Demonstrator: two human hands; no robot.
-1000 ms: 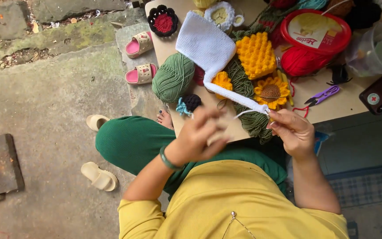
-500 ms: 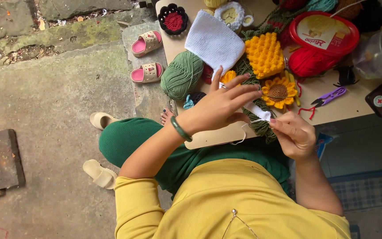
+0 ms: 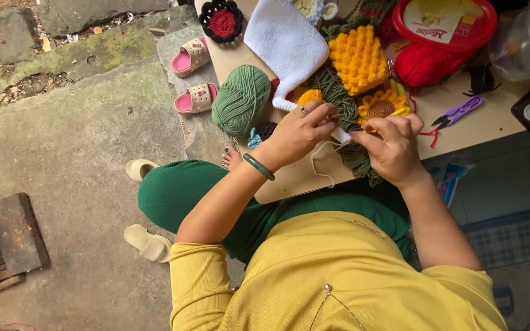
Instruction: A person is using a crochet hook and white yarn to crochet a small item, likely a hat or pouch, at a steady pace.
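On table edge, left hand [image 3: 299, 132], right hand [image 3: 391, 147] pinch white crochet strap [image 3: 338, 133]; red-lidded tub [image 3: 443, 24] closed.

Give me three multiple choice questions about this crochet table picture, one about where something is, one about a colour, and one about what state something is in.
1. Where does the green yarn ball lie?
A. left of the white crochet piece
B. on the ground
C. inside the red tub

2. What colour is the bangle on the left wrist?
A. red
B. green
C. white

3. What is the state of the purple snips?
A. in the right hand
B. in the left hand
C. lying on the table, unheld

Answers: 1 A, it sits on the table beside the white piece. 2 B, the band is green. 3 C, both hands pinch white yarn instead.
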